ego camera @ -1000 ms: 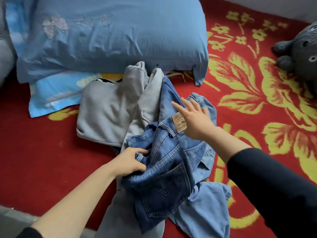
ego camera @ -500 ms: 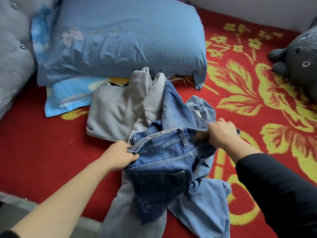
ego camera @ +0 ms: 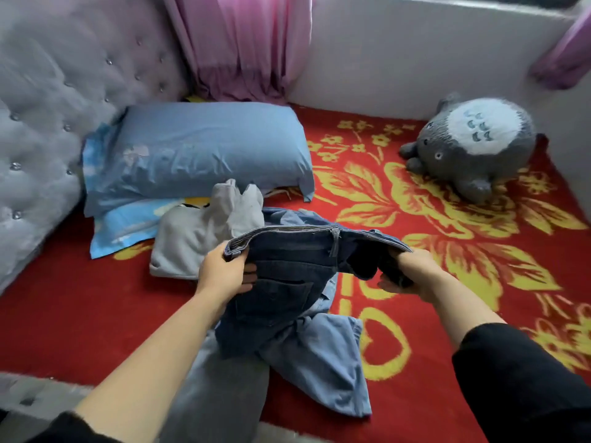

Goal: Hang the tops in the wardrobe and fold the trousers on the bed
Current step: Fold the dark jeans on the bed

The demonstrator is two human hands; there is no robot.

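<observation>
Nearest, below the dark blue denim jeans [ego camera: 287,266], a grey garment [ego camera: 224,398] and pale blue denim trousers [ego camera: 323,359] are spread on the red, yellow-flowered bed cover [ego camera: 64,314]. The jeans are held above that cover by the waistband, stretched between both hands. Its left end is gripped by the curled fingers of the left hand [ego camera: 224,273], and its right end is clenched in the fingers of the right hand [ego camera: 412,273]. Just beyond the jeans a light grey sweatshirt [ego camera: 188,244] is seen, then a blue pillow [ego camera: 204,151]. Far right of the jeans lies a grey plush toy [ego camera: 470,148].

Single head view: wide-angle, close over bed [ego camera: 64,314], facing forward-down toward far wall [ego camera: 399,59].
</observation>
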